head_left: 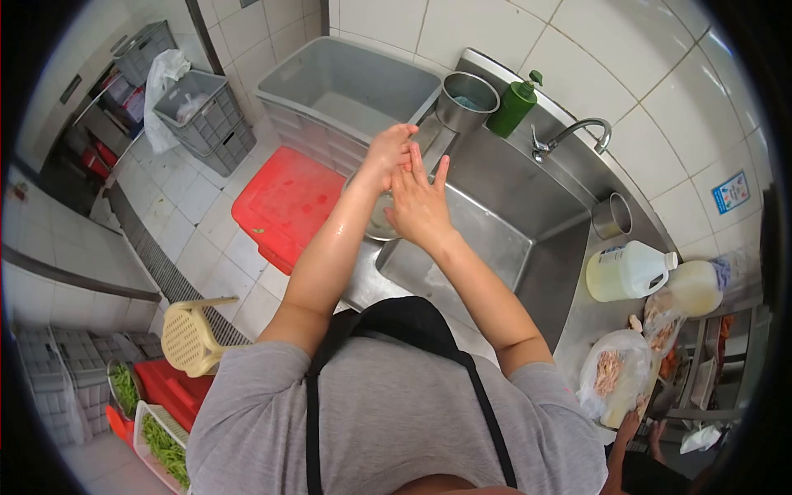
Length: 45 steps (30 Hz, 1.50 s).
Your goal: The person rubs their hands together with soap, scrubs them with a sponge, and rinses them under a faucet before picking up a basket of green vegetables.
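Observation:
My left hand (390, 158) has its fingers bent round some fingers of my right hand, above the near left edge of the steel sink (511, 247). My right hand (419, 202) is back-up, with index finger and thumb side apart and other fingers stretched out against the left. Both forearms look wet. Under the hands sits a round metal bowl (378, 224), mostly hidden by them. At the back of the sink stand a steel pot (468, 101), a green pump bottle (513, 107) and a curved faucet (590, 124).
Left of the sink are a grey tub (346, 78) and a red lid (285, 202). On the right counter stand a steel cup (611, 216), a jug (627, 272) and bagged meat (610, 371). A beige stool (194, 338) is behind left. Another person's hand (629, 426) shows lower right.

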Each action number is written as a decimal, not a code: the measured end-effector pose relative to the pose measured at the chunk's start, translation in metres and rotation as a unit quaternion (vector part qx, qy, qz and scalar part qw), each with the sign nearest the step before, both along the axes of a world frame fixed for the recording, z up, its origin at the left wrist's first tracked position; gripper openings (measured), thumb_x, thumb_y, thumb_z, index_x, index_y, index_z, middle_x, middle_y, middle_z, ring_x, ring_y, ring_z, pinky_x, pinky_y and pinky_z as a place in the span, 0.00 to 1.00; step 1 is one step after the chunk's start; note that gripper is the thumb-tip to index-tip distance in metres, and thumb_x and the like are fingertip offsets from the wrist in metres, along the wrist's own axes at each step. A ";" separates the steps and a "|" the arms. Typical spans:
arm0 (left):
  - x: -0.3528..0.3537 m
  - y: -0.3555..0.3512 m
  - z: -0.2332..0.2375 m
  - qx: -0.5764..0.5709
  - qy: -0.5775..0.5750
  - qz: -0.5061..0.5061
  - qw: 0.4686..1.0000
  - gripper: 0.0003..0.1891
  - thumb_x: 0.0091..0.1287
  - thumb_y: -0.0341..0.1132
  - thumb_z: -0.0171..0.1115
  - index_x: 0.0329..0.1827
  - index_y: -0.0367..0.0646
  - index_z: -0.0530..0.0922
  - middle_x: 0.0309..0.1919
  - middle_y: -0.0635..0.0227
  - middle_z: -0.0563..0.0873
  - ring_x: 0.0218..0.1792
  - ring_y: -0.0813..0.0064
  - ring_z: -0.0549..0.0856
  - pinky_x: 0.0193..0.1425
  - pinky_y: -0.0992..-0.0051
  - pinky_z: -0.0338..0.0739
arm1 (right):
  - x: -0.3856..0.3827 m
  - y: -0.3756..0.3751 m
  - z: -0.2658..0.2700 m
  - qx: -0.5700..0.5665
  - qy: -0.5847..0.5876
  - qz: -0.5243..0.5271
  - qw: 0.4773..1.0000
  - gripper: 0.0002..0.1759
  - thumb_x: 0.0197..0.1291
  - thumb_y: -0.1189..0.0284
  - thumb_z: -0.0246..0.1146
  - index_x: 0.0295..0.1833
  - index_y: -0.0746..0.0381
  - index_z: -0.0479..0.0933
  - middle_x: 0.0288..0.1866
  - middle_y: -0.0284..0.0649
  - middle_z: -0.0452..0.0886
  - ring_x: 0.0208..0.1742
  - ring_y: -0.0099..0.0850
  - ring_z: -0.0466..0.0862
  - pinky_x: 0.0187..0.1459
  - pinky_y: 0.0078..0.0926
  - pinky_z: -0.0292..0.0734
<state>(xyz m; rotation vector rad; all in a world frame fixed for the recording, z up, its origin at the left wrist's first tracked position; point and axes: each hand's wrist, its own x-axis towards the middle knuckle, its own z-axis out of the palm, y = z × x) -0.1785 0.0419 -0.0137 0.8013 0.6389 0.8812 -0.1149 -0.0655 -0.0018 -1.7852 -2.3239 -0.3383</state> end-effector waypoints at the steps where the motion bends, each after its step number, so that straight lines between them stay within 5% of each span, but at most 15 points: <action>1: 0.004 -0.001 -0.001 0.000 -0.001 0.001 1.000 0.14 0.67 0.43 0.43 0.33 0.41 0.70 0.15 0.75 0.69 0.13 0.83 0.67 0.16 0.81 0.65 | 0.003 0.002 -0.004 0.000 -0.001 0.001 1.000 0.44 0.38 0.61 0.64 0.61 0.70 0.56 0.64 0.50 0.56 0.69 0.43 0.45 0.58 0.66 0.37; 4: 0.013 -0.012 0.004 0.065 0.064 -0.020 0.996 0.11 0.65 0.39 0.46 0.43 0.40 0.67 0.20 0.72 0.73 0.18 0.80 0.73 0.23 0.79 0.72 | 0.014 0.009 -0.016 0.078 -0.075 -0.022 0.994 0.42 0.38 0.62 0.64 0.59 0.71 0.58 0.63 0.51 0.58 0.69 0.41 0.46 0.59 0.64 0.38; 10: 0.014 -0.024 0.012 -0.025 -0.126 -0.012 0.992 0.11 0.63 0.37 0.52 0.44 0.41 0.68 0.16 0.74 0.70 0.16 0.81 0.72 0.25 0.77 0.71 | 0.016 0.012 -0.007 0.088 -0.126 -0.023 0.988 0.40 0.37 0.65 0.63 0.58 0.71 0.59 0.58 0.50 0.63 0.65 0.43 0.55 0.60 0.60 0.45; 12: 0.009 -0.019 0.015 -0.063 -0.190 -0.010 0.980 0.09 0.63 0.39 0.52 0.34 0.43 0.69 0.12 0.76 0.64 0.13 0.83 0.65 0.18 0.80 0.65 | 0.013 0.006 0.006 0.035 0.003 0.047 0.998 0.25 0.45 0.73 0.54 0.52 0.71 0.67 0.54 0.47 0.68 0.62 0.39 0.61 0.60 0.56 0.50; 16: -0.001 0.007 -0.009 -0.081 -0.396 -0.104 0.909 0.12 0.64 0.42 0.49 0.24 0.47 0.66 0.09 0.79 0.57 0.11 0.85 0.59 0.15 0.81 0.59 | 0.003 0.002 -0.009 0.128 0.310 0.119 0.935 0.20 0.47 0.76 0.55 0.48 0.70 0.70 0.47 0.45 0.73 0.57 0.37 0.66 0.61 0.48 0.54; 18: -0.003 0.010 -0.011 -0.044 -0.507 -0.179 0.842 0.17 0.65 0.44 0.46 0.19 0.48 0.61 0.11 0.77 0.58 0.13 0.84 0.58 0.16 0.83 0.56 | 0.013 0.000 -0.014 0.024 0.620 0.142 0.771 0.11 0.53 0.75 0.53 0.42 0.67 0.72 0.35 0.40 0.76 0.46 0.34 0.73 0.56 0.38 0.63; 19: -0.003 0.007 -0.006 -0.045 -0.506 -0.179 0.842 0.17 0.65 0.44 0.46 0.19 0.48 0.61 0.11 0.77 0.58 0.13 0.84 0.58 0.16 0.83 0.56 | 0.019 0.001 -0.015 0.024 0.621 0.141 0.771 0.11 0.53 0.75 0.53 0.42 0.67 0.72 0.35 0.40 0.76 0.46 0.34 0.73 0.56 0.38 0.63; 21: -0.003 -0.004 0.010 -0.147 -0.494 -0.116 0.849 0.16 0.65 0.42 0.45 0.20 0.47 0.62 0.15 0.75 0.59 0.16 0.84 0.58 0.18 0.84 0.55 | 0.030 0.006 -0.012 -0.020 0.915 0.081 0.394 0.06 0.58 0.71 0.52 0.34 0.62 0.72 0.27 0.36 0.74 0.36 0.30 0.74 0.47 0.30 0.68; 22: -0.002 -0.008 0.015 -0.149 -0.492 -0.122 0.849 0.16 0.65 0.42 0.45 0.20 0.47 0.62 0.15 0.75 0.59 0.16 0.84 0.58 0.18 0.84 0.55 | 0.035 0.010 -0.007 -0.016 0.950 0.068 0.305 0.11 0.59 0.68 0.50 0.25 0.58 0.67 0.25 0.34 0.71 0.30 0.27 0.72 0.36 0.25 0.66; 25: 0.003 -0.018 0.023 -0.129 -0.479 -0.198 0.845 0.15 0.66 0.41 0.44 0.20 0.46 0.62 0.18 0.74 0.60 0.18 0.84 0.59 0.18 0.85 0.53 | 0.046 0.014 0.011 -0.021 0.971 0.149 0.184 0.16 0.60 0.65 0.49 0.20 0.56 0.61 0.21 0.32 0.66 0.25 0.26 0.67 0.31 0.22 0.63; 30: 0.011 -0.032 0.028 -0.077 -0.445 -0.233 0.862 0.16 0.66 0.40 0.43 0.19 0.49 0.59 0.16 0.78 0.57 0.15 0.85 0.56 0.16 0.85 0.50 | 0.063 0.011 0.033 -0.059 0.953 0.280 0.102 0.23 0.63 0.62 0.42 0.14 0.56 0.53 0.16 0.31 0.55 0.19 0.23 0.55 0.24 0.21 0.52; 35: 0.016 -0.026 0.016 -0.060 -0.450 -0.265 0.850 0.14 0.67 0.41 0.43 0.21 0.51 0.62 0.11 0.82 0.49 0.09 0.88 0.47 0.11 0.85 0.40 | 0.076 0.004 0.039 -0.040 0.949 0.291 0.114 0.23 0.63 0.63 0.42 0.14 0.55 0.53 0.14 0.29 0.51 0.16 0.21 0.52 0.21 0.20 0.49; 39: 0.033 -0.042 0.021 -0.091 -0.271 -0.180 0.941 0.04 0.65 0.33 0.45 0.36 0.45 0.70 0.14 0.80 0.57 0.14 0.90 0.57 0.11 0.88 0.46 | 0.097 0.000 0.023 -0.011 0.965 0.189 0.180 0.22 0.64 0.59 0.42 0.16 0.53 0.55 0.11 0.27 0.46 0.11 0.19 0.46 0.14 0.19 0.41; 42: 0.071 -0.056 -0.022 0.052 -0.250 -0.127 0.959 0.08 0.59 0.26 0.46 0.23 0.45 0.69 0.14 0.76 0.60 0.19 0.86 0.62 0.12 0.85 0.49 | 0.116 -0.002 -0.006 0.018 0.919 -0.058 0.389 0.09 0.62 0.65 0.47 0.31 0.56 0.64 0.14 0.27 0.53 0.11 0.18 0.53 0.12 0.18 0.47; 45: 0.091 -0.056 -0.054 -0.011 -0.266 -0.142 0.953 0.12 0.55 0.24 0.42 0.15 0.48 0.61 0.11 0.76 0.58 0.14 0.84 0.57 0.12 0.82 0.45 | 0.170 0.014 -0.055 0.018 0.827 -0.162 0.538 0.09 0.58 0.71 0.51 0.44 0.60 0.66 0.25 0.34 0.64 0.18 0.24 0.67 0.16 0.23 0.63</action>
